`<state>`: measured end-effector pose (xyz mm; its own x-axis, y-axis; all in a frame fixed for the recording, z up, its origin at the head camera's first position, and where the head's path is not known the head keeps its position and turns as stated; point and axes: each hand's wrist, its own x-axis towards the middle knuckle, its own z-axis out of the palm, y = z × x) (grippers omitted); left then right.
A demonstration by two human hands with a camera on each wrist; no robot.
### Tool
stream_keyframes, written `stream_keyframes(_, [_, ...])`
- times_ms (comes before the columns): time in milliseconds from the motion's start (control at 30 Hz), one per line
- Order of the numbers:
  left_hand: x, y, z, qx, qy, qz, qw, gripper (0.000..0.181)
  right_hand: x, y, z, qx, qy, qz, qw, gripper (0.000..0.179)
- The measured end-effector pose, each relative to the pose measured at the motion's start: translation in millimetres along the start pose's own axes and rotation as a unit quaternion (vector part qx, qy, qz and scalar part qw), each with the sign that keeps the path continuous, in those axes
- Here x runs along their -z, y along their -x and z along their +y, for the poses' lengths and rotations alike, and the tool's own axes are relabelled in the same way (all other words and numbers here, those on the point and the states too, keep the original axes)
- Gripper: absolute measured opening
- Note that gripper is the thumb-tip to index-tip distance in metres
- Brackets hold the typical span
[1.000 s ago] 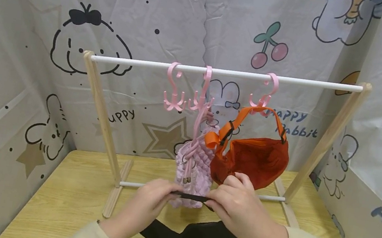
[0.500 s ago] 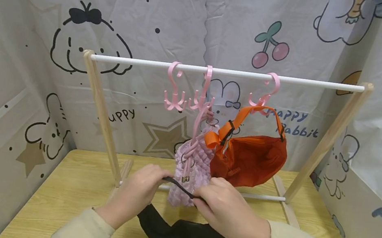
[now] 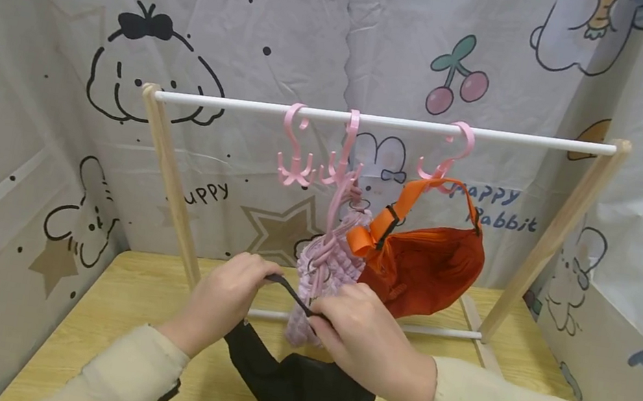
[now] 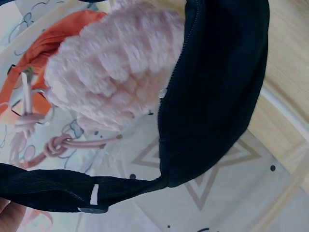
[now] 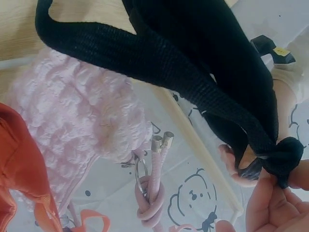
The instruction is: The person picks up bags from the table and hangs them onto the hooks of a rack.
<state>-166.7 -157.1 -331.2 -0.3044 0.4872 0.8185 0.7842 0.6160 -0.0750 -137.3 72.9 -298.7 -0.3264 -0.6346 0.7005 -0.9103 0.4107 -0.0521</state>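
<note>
A black waist bag (image 3: 305,395) hangs low in front of the rack, over the table. Both hands hold its strap (image 3: 290,291), a short bowed stretch of which spans the gap between them. My left hand (image 3: 222,300) pinches the strap on the left, slightly higher than my right hand (image 3: 366,335), which grips it on the right. The right wrist view shows the strap bunched at the right fingertips (image 5: 273,205). In the left wrist view the bag's zip and a strap buckle (image 4: 94,209) show. Behind the hands hangs a fluffy pink bag (image 3: 328,260).
A white rail (image 3: 236,105) on wooden legs carries pink multi-prong hooks: a left hook (image 3: 294,172), a middle hook (image 3: 343,169) and a right hook (image 3: 443,170). An orange bag (image 3: 436,266) hangs from the right one. Printed cloth (image 3: 269,47) stands behind the wooden table (image 3: 98,319).
Both hands have moved left and upward with the black waist bag. The strap between them, taut and level before, now bows and slopes down to the right.
</note>
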Motion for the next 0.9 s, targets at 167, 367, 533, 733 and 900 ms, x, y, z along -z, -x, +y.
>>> stream_keyframes(167, [-1.9,-6.6,-9.5,-0.02,-0.014,0.022,0.9994,0.035,-1,-5.9,1,-0.008,0.0,0.001,1.0,0.014])
stream_keyframes(367, [0.1,-12.3,-18.3,-0.037,-0.028,0.022,0.9987,0.034,-2,-11.3,1,-0.018,-0.006,0.003,0.9998,0.012])
stream_keyframes(533, [1.9,-15.4,-25.1,-0.042,-0.028,0.018,0.9986,0.032,-3,-17.2,0,-0.026,-0.004,0.0,0.9997,0.011])
stream_keyframes(733, [5.5,-20.6,-31.0,-0.027,-0.022,0.015,0.9993,0.012,-2,-26.1,1,-0.035,-0.017,0.004,0.9992,0.01])
stream_keyframes(900, [8.5,-23.2,-35.7,-0.024,-0.03,0.014,0.9992,0.03,-4,-29.0,2,-0.038,-0.028,-0.002,0.9989,0.008])
